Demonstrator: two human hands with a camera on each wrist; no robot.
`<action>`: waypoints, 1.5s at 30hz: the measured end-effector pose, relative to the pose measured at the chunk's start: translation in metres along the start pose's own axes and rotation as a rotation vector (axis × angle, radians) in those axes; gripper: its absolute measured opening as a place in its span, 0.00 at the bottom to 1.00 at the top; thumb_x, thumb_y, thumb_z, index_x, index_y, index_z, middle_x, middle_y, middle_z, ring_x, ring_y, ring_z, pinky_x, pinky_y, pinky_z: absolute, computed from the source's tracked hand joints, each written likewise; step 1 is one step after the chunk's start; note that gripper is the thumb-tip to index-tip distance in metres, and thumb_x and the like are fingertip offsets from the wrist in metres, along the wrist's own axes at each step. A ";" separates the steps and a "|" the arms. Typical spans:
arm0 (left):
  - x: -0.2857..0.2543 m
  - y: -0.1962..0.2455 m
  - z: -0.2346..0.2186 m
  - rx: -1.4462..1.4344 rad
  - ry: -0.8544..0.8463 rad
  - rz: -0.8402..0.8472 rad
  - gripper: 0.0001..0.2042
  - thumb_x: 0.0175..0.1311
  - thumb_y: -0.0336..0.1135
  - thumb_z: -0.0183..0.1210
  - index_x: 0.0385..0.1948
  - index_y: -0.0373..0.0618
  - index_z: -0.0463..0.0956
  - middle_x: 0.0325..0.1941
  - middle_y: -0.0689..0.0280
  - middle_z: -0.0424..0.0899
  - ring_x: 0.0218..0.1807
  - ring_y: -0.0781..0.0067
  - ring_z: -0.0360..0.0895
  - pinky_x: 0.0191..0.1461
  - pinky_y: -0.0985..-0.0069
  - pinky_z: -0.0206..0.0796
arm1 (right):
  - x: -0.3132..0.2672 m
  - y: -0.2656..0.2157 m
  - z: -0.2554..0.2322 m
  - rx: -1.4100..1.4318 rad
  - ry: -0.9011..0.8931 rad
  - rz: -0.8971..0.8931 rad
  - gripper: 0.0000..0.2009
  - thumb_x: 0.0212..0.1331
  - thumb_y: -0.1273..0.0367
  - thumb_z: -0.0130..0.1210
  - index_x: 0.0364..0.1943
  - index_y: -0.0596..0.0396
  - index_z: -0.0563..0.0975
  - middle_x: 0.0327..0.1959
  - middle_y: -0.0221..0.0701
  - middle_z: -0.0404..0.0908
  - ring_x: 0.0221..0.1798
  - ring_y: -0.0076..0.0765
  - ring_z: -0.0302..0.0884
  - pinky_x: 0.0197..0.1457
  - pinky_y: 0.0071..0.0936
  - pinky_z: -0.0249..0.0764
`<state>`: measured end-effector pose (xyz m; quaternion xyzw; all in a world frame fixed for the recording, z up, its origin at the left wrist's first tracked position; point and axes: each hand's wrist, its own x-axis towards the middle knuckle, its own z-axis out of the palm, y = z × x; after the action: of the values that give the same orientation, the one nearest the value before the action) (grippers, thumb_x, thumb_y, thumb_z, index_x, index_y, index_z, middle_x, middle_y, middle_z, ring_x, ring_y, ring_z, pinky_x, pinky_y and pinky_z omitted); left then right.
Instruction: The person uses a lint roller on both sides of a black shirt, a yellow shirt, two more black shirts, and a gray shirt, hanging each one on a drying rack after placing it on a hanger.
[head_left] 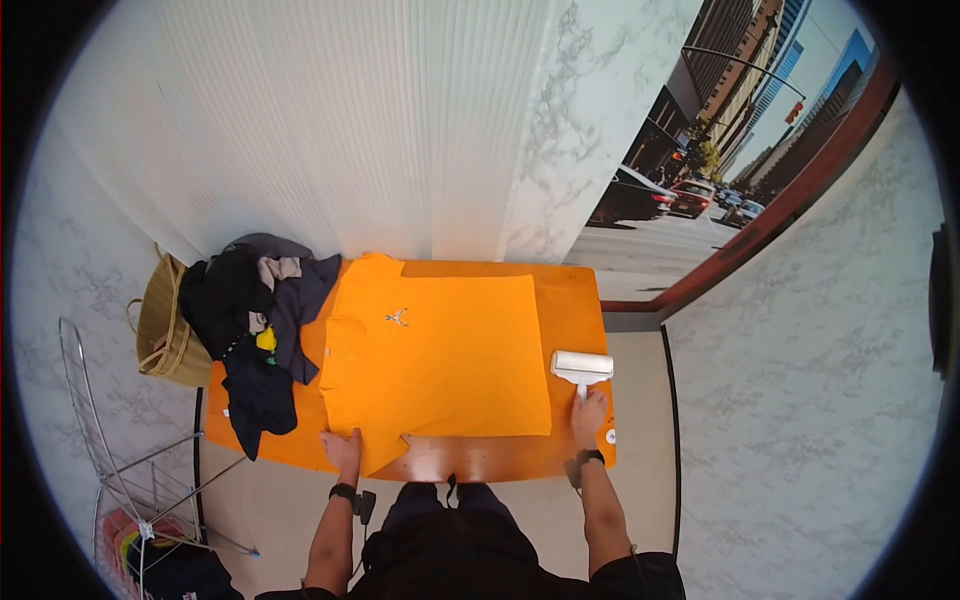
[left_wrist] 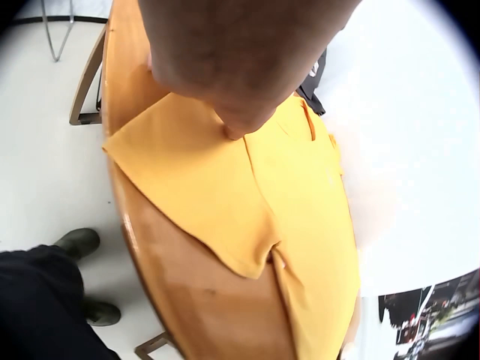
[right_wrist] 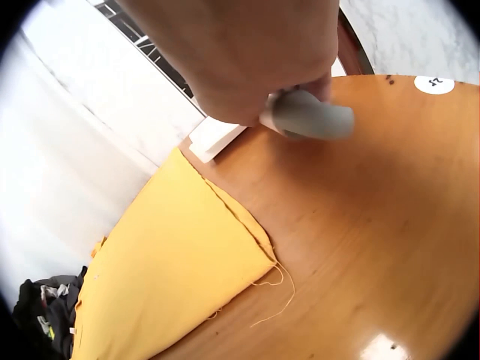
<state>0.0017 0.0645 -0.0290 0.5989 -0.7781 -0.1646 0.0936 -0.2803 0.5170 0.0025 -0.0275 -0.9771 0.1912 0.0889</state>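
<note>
An orange T-shirt (head_left: 450, 350) with a small dark print lies flat and sideways on the table, its collar toward the left. My left hand (head_left: 343, 455) rests at the near sleeve, thumb and fingers spread apart; the left wrist view shows a fingertip touching the sleeve (left_wrist: 195, 172). In my right hand (head_left: 588, 418) I grip a lint roller by its handle (right_wrist: 311, 116). Its white roller head (head_left: 582, 366) points away from me, just right of the shirt's hem. Loose threads (right_wrist: 281, 292) trail from the hem corner.
Dark clothes (head_left: 260, 310) are heaped at the orange table's left end, beside a woven basket (head_left: 165, 335). A metal drying rack (head_left: 145, 500) stands on the floor at left. A round white sticker (head_left: 611, 436) marks the table's right edge (head_left: 600, 330).
</note>
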 end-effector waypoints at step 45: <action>0.109 0.115 0.017 -0.999 -0.413 0.092 0.31 0.74 0.43 0.45 0.72 0.36 0.50 0.79 0.52 0.47 0.78 0.53 0.47 0.78 0.59 0.42 | -0.024 -0.124 0.027 0.309 -0.390 -0.371 0.32 0.63 0.54 0.57 0.65 0.62 0.66 0.68 0.54 0.63 0.69 0.61 0.62 0.70 0.47 0.61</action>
<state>-0.1363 -0.0114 -0.0086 0.4018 -0.6328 -0.6246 0.2191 -0.2640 0.3902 0.0213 0.2025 -0.9234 0.3198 -0.0637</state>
